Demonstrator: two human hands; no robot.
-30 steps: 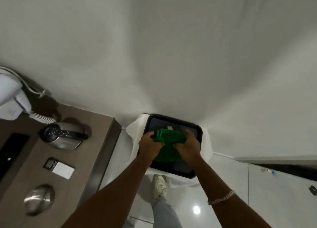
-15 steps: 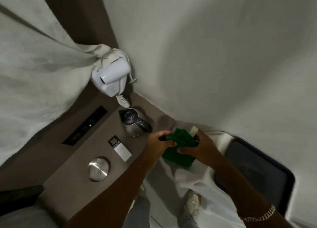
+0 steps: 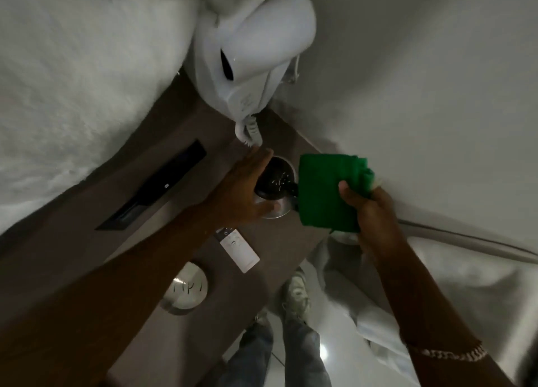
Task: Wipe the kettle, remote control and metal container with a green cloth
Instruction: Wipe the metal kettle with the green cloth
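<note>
Nearest on the brown worktop (image 3: 279, 249) sits the metal container (image 3: 186, 289), then the remote control (image 3: 239, 250). Beyond, the left hand (image 3: 243, 193), grip released, has reached the kettle (image 3: 276, 190); the right hand (image 3: 371, 211) now holds the green cloth (image 3: 326, 191) beside it, clenched: wiping can begin.

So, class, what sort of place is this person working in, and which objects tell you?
Probably a hotel room: a wall-mounted hair dryer with a coiled cord hangs above a brown counter holding a small kettle and a remote control.

The wall-mounted hair dryer (image 3: 250, 51) and its coiled cord (image 3: 249, 131) crowded the kettle (image 3: 276, 188) from behind; bare counter (image 3: 279, 241) lay in front.
</note>
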